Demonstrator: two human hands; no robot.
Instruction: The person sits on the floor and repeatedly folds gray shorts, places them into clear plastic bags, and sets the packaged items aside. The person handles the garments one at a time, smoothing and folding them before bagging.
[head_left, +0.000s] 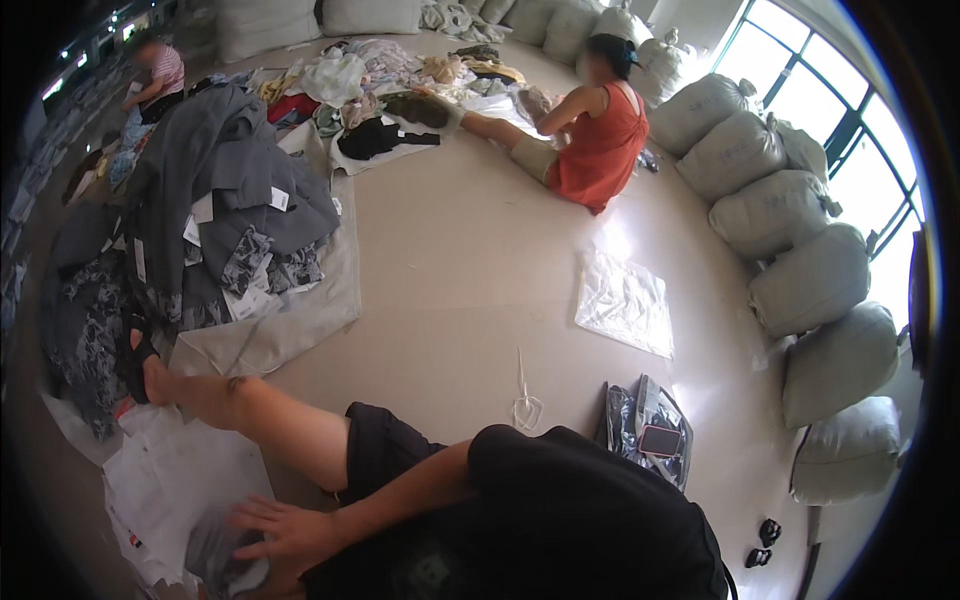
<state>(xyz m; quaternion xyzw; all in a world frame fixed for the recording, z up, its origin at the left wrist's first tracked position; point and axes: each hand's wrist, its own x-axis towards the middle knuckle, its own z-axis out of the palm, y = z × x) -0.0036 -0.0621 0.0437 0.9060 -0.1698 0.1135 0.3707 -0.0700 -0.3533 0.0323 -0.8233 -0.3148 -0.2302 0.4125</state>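
Observation:
My right hand [285, 530] reaches in at the lower left, its fingers spread over a grey, blurred piece that looks like cloth [212, 552]. Just below it, at the picture's lower edge, a bit of my left hand [284, 578] shows; its fingers are mostly hidden. Under and beside the grey piece lie white sheets [160, 490], some crumpled. My bare leg [290, 430] stretches leftward past them. Beyond my foot rises a big heap of dark grey garments [215, 160] with white tags, some in a patterned fabric.
A phone [660, 441] lies on black plastic-wrapped packs [625, 415] to my right. Beyond are a clear plastic bag [625, 300] and white cord [527, 410]. A person in red [605, 140] sits by mixed clothes [345, 80]; another works far left. Stuffed sacks [810, 275] line the window wall.

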